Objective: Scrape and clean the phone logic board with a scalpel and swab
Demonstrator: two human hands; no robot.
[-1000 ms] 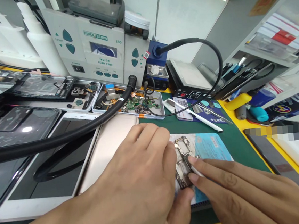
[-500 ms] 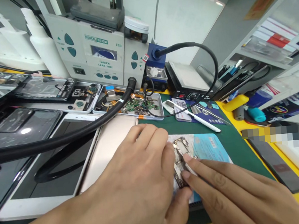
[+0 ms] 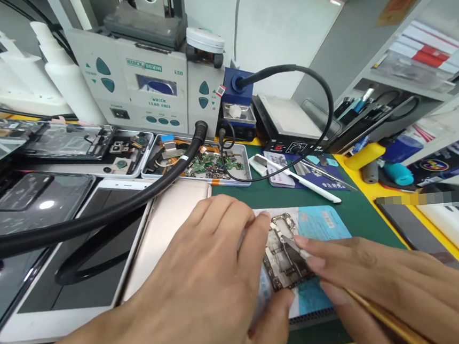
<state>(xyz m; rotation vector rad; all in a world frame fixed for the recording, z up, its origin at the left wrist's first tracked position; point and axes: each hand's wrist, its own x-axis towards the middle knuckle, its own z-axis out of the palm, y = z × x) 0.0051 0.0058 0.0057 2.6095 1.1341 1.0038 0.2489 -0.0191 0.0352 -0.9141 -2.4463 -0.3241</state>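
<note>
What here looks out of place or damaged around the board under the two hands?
The circuit board lies bare on a blue pad, pressed by the left hand and worked with tweezers in the right hand. A thick black hose sprawls across the phone screens. Nothing looks spilled.

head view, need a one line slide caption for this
Left hand steadies a bare circuit board on a blue pad while right hand probes it with tweezers.
</note>
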